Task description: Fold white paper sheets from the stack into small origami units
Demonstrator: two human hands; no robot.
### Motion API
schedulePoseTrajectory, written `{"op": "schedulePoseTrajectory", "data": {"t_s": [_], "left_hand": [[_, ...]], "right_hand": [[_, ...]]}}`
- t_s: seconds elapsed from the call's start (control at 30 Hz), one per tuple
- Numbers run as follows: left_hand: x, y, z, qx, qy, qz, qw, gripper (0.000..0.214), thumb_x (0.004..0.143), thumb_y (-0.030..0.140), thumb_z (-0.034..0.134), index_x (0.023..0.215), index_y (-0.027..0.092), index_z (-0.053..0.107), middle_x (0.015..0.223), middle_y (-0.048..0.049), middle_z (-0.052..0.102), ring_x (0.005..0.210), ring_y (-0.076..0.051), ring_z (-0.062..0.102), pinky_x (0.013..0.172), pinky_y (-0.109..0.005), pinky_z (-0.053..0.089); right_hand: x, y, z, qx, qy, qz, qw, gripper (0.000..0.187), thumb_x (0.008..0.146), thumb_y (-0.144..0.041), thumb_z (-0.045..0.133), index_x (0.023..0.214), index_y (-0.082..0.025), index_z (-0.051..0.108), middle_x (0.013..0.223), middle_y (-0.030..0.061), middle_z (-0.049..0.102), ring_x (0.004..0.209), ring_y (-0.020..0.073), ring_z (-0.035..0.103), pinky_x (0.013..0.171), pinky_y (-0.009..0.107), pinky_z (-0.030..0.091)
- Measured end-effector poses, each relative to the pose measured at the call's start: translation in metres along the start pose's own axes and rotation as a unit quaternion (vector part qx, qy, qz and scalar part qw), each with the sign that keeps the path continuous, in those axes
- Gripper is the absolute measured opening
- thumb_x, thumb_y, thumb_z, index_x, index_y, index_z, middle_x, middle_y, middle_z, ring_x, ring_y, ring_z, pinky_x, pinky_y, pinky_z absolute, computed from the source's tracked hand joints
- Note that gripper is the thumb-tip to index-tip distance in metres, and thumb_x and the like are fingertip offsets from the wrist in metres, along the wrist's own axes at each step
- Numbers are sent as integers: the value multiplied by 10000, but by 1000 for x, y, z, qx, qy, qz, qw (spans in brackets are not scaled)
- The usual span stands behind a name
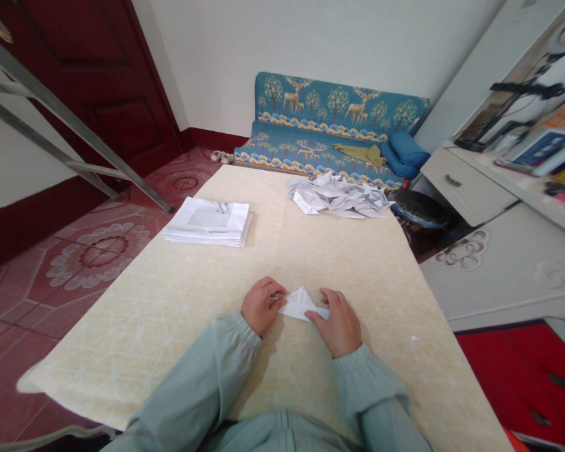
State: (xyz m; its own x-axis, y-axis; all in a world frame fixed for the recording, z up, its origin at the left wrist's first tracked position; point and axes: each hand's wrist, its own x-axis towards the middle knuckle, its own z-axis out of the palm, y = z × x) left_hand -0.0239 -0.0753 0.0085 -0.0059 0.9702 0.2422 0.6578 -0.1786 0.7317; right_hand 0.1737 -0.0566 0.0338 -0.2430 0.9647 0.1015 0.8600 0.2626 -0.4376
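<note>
A small folded piece of white paper (300, 303) lies on the cream table (179, 301) close in front of me. My left hand (260, 306) pinches its left edge with curled fingers. My right hand (339, 320) presses the paper's right lower edge with fingers bent onto it. Both sleeves are pale green.
A stack of flat white paper sheets (209, 222) sits at the table's far left. A heap of folded paper pieces (339, 196) lies at the far right edge. Beyond are a blue patterned sofa (329, 122), a white cabinet (499, 251) on the right and a metal ladder (66, 119) on the left.
</note>
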Motion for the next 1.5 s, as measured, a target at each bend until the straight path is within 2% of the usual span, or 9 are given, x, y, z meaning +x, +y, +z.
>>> {"op": "schedulePoseTrajectory", "data": {"t_s": [0.27, 0.4, 0.67, 0.77, 0.9, 1.03, 1.13, 1.3, 1.5], "left_hand": [[1, -3, 2, -8, 2, -2, 1000, 141, 715, 122, 632, 836, 190, 659, 859, -31, 594, 824, -167, 551, 717, -271, 418], [1, -3, 2, -16, 6, -4, 1000, 173, 706, 117, 635, 862, 191, 648, 872, -29, 583, 789, -157, 543, 694, -266, 423], [1, -1, 1, -81, 69, 0, 994, 395, 690, 165, 672, 1072, 191, 575, 1017, -61, 562, 846, -173, 546, 735, -291, 467], [1, -2, 0, -129, 108, -22, 985, 391, 736, 222, 643, 1115, 193, 550, 1050, -74, 567, 880, -188, 559, 685, -282, 474], [2, -4, -1, -201, 132, -46, 970, 313, 779, 141, 527, 1086, 193, 569, 1041, -72, 579, 904, -183, 570, 710, -284, 484], [3, -3, -2, -276, 142, -69, 948, 352, 713, 101, 574, 1051, 194, 607, 1030, -64, 587, 884, -174, 568, 707, -268, 477], [4, -1, -7, -427, 127, -113, 888, 380, 658, 122, 668, 1029, 191, 616, 1002, -52, 597, 802, -135, 561, 684, -239, 470], [7, -3, -20, -687, 56, -203, 695, 475, 618, 86, 704, 1067, 195, 593, 1007, -43, 590, 739, -77, 539, 606, -169, 446], [7, -4, -25, -759, 40, -200, 619, 517, 614, 40, 690, 1096, 183, 570, 995, -63, 591, 691, -43, 492, 564, -118, 416]], "right_hand": [[17, -7, -9, 10, -101, 51, 994, 301, 612, -266, 728, 890, -214, 627, 728, -21, 629, 650, 148, 564, 553, 245, 314], [16, -6, -6, 28, -72, 2, 997, 108, 630, -234, 683, 655, -200, 583, 716, -11, 610, 659, 134, 545, 564, 234, 310], [15, 0, 7, 157, -37, 6, 987, 80, 669, -232, 626, 651, -206, 552, 622, -21, 619, 609, 151, 579, 579, 248, 394], [18, 3, 15, 314, -17, 46, 948, 132, 682, -271, 634, 765, -206, 555, 742, 11, 681, 706, 183, 637, 619, 267, 475], [19, 5, 21, 458, 14, 130, 879, 460, 718, -376, 622, 1131, -211, 502, 867, 52, 710, 696, 211, 657, 509, 284, 522], [17, 5, 19, 490, 36, 109, 864, 576, 739, -425, 611, 1245, -183, 480, 844, 65, 708, 608, 182, 619, 457, 263, 514], [15, 7, 17, 504, 50, 97, 857, 489, 755, -430, 601, 1165, -166, 558, 869, 73, 702, 598, 160, 600, 470, 249, 514], [17, 12, 20, 513, 68, 102, 850, 438, 744, -425, 616, 1101, -172, 613, 837, 62, 694, 657, 177, 615, 475, 241, 513], [18, 13, 23, 509, 59, 106, 852, 425, 729, -447, 629, 1052, -170, 643, 845, 67, 696, 675, 186, 616, 488, 250, 524]]}}
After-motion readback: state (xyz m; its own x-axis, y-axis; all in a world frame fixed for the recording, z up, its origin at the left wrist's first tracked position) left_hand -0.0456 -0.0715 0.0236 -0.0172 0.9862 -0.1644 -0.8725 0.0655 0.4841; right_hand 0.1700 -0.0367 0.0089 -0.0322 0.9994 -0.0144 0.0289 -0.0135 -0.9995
